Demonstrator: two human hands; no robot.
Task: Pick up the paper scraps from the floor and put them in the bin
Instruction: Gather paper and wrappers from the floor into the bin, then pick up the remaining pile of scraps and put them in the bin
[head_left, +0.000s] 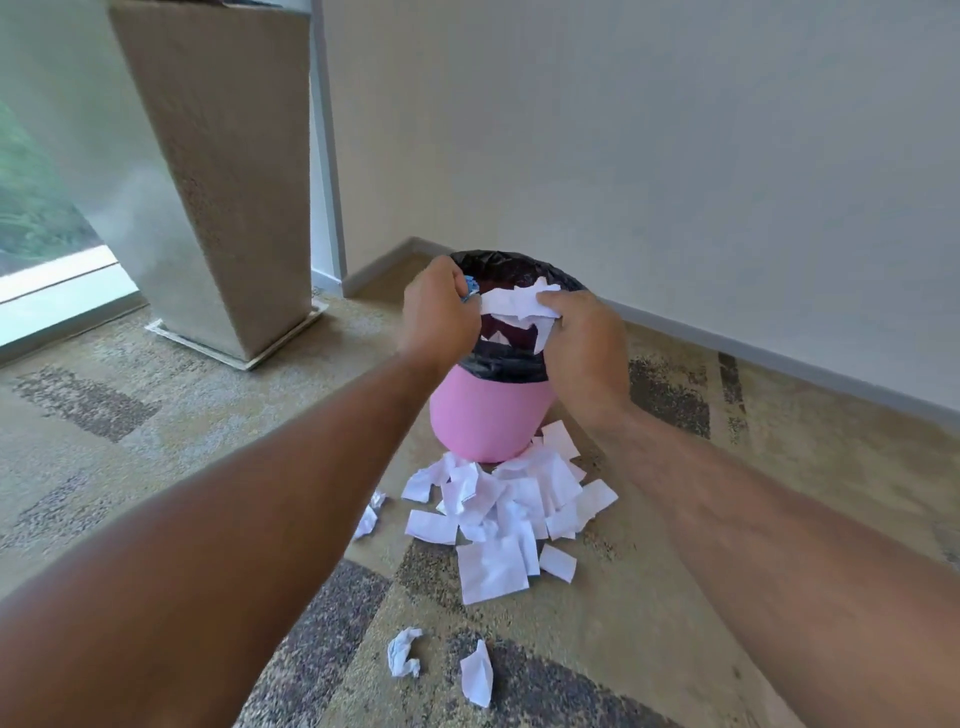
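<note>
A pink bin (488, 421) lined with a black bag (511, 364) stands on the carpet near the wall corner. Both my hands are over its mouth. My right hand (582, 338) grips a bunch of white paper scraps (517, 304) above the opening. My left hand (439, 312) is closed at the bin's left rim, pinching the left end of the scraps, with a bit of blue showing at its fingers. A pile of several white paper scraps (498, 514) lies on the floor in front of the bin. Two crumpled scraps (405, 652) (478, 673) lie nearer to me.
A tall tapered beige planter (223, 176) on a flat base stands to the left of the bin, beside a glass window (36, 208). A plain wall with a skirting board (779, 343) runs behind and to the right. Patterned carpet covers the floor.
</note>
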